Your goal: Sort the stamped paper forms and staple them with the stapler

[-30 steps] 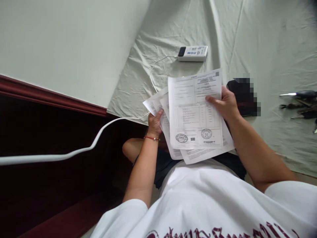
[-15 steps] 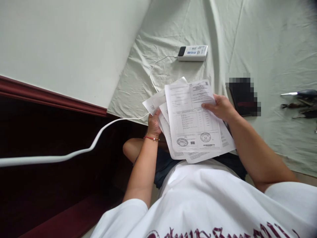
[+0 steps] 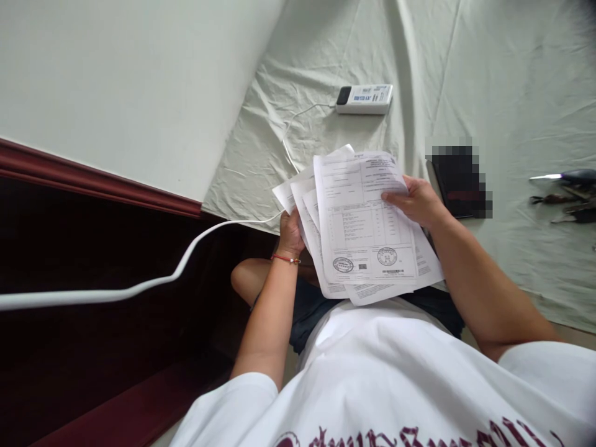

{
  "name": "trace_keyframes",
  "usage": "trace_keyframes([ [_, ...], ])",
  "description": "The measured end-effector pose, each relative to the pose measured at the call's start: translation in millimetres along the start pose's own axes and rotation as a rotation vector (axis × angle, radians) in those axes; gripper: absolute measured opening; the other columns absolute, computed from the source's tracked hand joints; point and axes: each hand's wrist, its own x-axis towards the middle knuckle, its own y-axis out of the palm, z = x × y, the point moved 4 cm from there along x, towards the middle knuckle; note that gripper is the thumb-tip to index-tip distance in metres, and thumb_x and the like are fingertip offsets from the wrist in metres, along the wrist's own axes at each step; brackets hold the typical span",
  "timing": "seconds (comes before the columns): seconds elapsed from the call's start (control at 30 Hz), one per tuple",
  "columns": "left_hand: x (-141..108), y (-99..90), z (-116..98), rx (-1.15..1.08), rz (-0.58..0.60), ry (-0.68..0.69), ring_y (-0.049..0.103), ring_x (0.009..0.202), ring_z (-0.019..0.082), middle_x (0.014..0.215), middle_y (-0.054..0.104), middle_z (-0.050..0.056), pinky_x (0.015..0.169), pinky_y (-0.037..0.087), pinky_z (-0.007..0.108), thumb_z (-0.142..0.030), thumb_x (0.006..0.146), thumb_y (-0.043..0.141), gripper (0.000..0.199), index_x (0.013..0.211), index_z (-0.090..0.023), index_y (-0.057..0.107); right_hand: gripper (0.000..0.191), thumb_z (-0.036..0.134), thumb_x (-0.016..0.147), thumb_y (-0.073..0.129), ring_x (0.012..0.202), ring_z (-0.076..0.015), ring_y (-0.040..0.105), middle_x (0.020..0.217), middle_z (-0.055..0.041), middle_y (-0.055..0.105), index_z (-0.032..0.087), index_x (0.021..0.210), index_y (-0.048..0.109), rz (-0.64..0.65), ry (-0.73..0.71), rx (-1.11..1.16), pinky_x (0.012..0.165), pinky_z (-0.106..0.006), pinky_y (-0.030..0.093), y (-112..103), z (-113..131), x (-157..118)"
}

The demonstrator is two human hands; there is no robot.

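Several printed paper sheets [image 3: 367,226] are fanned out above my lap. The top sheet carries a table, two round stamps and a small barcode. My right hand [image 3: 416,200] is closed on the right edge of the sheets, its thumb lying on the top one. At the left edge, my left hand [image 3: 291,234] grips the lower sheets; its fingers are partly hidden behind the paper. A red bracelet [image 3: 285,258] circles my left wrist.
A white power bank [image 3: 364,100] with a thin cable lies on the pale green sheet. Right of my hand is a dark, pixelated object [image 3: 456,181]; keys [image 3: 572,198] lie farther right. A thick white cable [image 3: 186,257] crosses the dark gap at left.
At the left, the sheets have shifted: another one now shows beside the top sheet, whose upper edge has curved. Both hands keep hold of the papers and have barely moved.
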Motion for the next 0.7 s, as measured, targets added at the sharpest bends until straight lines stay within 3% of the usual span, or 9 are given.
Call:
trace_keyframes([
  [0.17, -2.9, 2.2, 1.0, 0.059, 0.023, 0.017, 0.078, 0.099, 0.028, 0.088, 0.081, 0.002, 0.087, 0.062, 0.037, -0.034, 0.06, 0.097, 0.037, 0.088, -0.022, 0.076, 0.026, 0.045, 0.079, 0.08, 0.09, -0.029, 0.075, 0.091, -0.0006, 0.078, 0.029, 0.099, 0.079, -0.007, -0.012, -0.032, 0.086, -0.051, 0.065, 0.1, 0.8, -0.4],
  [0.37, -2.5, 1.3, -1.3, 0.039, 0.038, 0.006, 0.078, 0.098, 0.029, 0.088, 0.081, 0.003, 0.086, 0.062, 0.038, -0.035, 0.058, 0.096, 0.037, 0.087, -0.023, 0.077, 0.02, 0.046, 0.08, 0.079, 0.088, -0.0293, 0.074, 0.086, -0.0008, 0.076, 0.027, 0.088, 0.078, -0.08, -0.003, -0.032, 0.088, -0.052, 0.063, -2.7, -0.4, -0.2],
  [0.53, -0.5, -3.5, -1.4, 0.032, 0.012, -0.001, 0.076, 0.11, 0.031, 0.097, 0.081, 0.005, 0.096, 0.059, 0.041, -0.035, 0.062, 0.093, 0.04, 0.096, -0.022, 0.077, 0.016, 0.044, 0.08, 0.081, 0.092, -0.0314, 0.073, 0.088, -0.0014, 0.075, 0.03, 0.087, 0.078, -0.137, -0.006, 0.036, 0.091, -0.054, 0.061, -5.8, -1.5, 0.3],
  [0.7, 0.6, -3.3, -1.5, 0.014, -0.009, -0.001, 0.074, 0.113, 0.031, 0.098, 0.081, 0.004, 0.101, 0.058, 0.042, -0.034, 0.063, 0.091, 0.04, 0.099, -0.023, 0.076, 0.024, 0.052, 0.077, 0.083, 0.1, -0.0339, 0.074, 0.096, -0.0029, 0.078, 0.033, 0.091, 0.076, -0.23, -0.043, 0.191, 0.093, -0.056, 0.061, -9.9, -1.3, 1.5],
])
